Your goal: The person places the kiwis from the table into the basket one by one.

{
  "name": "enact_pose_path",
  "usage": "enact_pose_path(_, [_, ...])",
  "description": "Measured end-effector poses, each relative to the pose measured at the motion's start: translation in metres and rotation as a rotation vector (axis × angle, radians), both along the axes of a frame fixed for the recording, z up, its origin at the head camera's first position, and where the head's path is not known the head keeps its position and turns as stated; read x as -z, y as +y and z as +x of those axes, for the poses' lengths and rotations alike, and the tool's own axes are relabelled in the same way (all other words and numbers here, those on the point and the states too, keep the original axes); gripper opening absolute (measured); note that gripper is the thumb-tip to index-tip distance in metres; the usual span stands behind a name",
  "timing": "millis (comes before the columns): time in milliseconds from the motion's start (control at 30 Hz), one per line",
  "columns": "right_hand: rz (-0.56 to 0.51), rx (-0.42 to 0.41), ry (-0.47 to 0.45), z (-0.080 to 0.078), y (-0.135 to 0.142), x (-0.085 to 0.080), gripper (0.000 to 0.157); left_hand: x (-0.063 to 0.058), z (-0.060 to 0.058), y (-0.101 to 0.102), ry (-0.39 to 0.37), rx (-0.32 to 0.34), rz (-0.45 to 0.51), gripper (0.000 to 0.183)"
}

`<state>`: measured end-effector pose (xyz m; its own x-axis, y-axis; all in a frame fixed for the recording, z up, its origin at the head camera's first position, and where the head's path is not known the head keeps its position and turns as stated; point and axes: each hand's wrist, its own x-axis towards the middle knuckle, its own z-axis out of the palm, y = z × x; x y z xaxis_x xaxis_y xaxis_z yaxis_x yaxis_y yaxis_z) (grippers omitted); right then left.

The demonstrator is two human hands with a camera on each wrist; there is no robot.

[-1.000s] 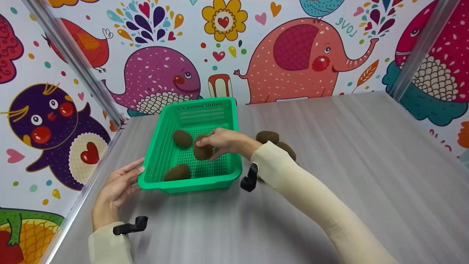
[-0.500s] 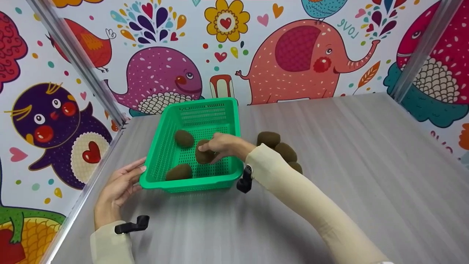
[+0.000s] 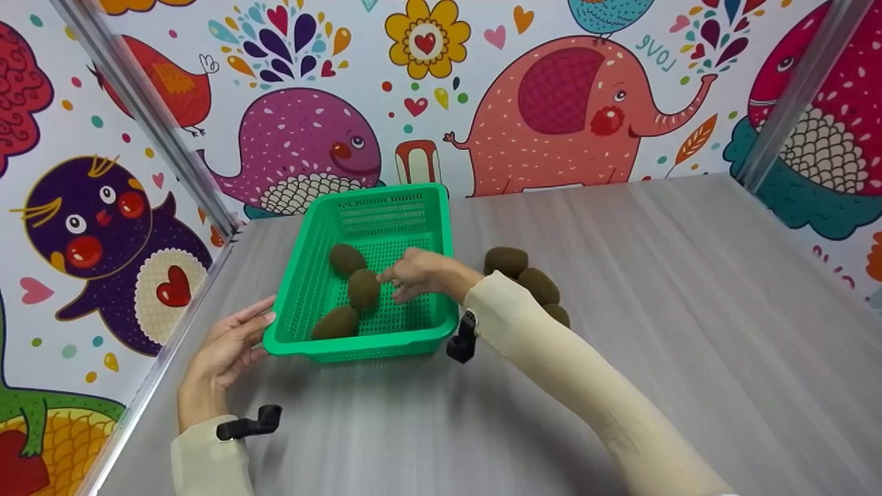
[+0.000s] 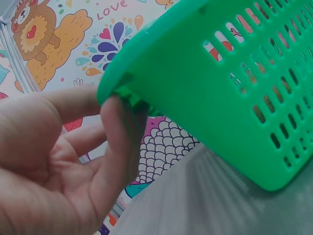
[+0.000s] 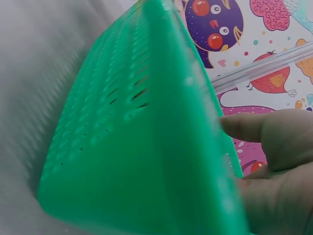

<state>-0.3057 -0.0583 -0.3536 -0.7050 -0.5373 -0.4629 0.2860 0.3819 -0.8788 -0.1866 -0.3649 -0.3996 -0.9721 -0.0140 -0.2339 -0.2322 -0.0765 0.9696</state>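
Note:
A green plastic basket [image 3: 365, 346] with slotted walls stands on the left part of the table, three brown kiwis inside it. My left hand [image 3: 224, 351] holds the basket's near left corner, and the left wrist view has thumb and finger at the rim [image 4: 122, 63]. Over the right half of the basket is my right hand [image 3: 424, 272], thumb and fingers apart with nothing between them. Its fingertip is right at the middle kiwi [image 3: 363, 291]. The other two are the far kiwi [image 3: 347, 260] and the near kiwi [image 3: 336, 323]. Basket wall [image 5: 146, 161] fills much of the right wrist view.
Right of the basket, partly behind the right forearm, three more kiwis lie in a row: a back kiwi [image 3: 506, 262], a middle one [image 3: 539, 286] and a front one [image 3: 557, 315]. Cartoon-printed walls [image 3: 420, 103] border the grey table [image 3: 654, 289] behind and at the sides.
My right hand has lowered a kiwi into the basket and let go of it. That kiwi now lies slightly further left, between the other two. My left hand stays at the corner.

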Motion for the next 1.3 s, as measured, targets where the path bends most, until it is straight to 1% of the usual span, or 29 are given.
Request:
enact_pose_path(167, [-0.047, -0.014, -0.005, -0.003, 0.007, -0.005, 0.055, 0.001, -0.001, 0.000, -0.007, -0.001, 0.022, 0.028])
enact_pose_path(300, [-0.065, -0.031, 0.020, -0.004, 0.015, -0.009, 0.048, 0.001, -0.001, -0.001, -0.011, -0.003, 0.028, 0.029])
enact_pose_path(467, [-0.081, -0.039, 0.062, -0.004, 0.029, -0.013, 0.046, 0.001, -0.001, -0.001, -0.016, -0.007, 0.030, 0.029])
enact_pose_path(667, [-0.100, -0.058, 0.101, -0.005, 0.050, -0.017, 0.040, -0.001, -0.001, 0.000, -0.012, -0.008, 0.021, 0.028])
enact_pose_path(833, [-0.100, -0.073, 0.146, -0.004, 0.067, -0.018, 0.037, 0.002, 0.000, 0.001, 0.001, -0.007, -0.002, 0.030])
enact_pose_path(967, [-0.085, -0.077, 0.172, 0.000, 0.079, -0.021, 0.037, 0.004, 0.000, 0.001, 0.012, -0.001, -0.022, 0.031])
enact_pose_path(1167, [-0.089, -0.085, 0.209, 0.007, 0.098, -0.025, 0.040, 0.002, 0.000, 0.001, 0.013, -0.004, -0.008, 0.031])
enact_pose_path(1300, [-0.093, -0.082, 0.236, 0.012, 0.109, -0.026, 0.038, 0.001, -0.001, 0.002, 0.013, 0.000, -0.008, 0.031])
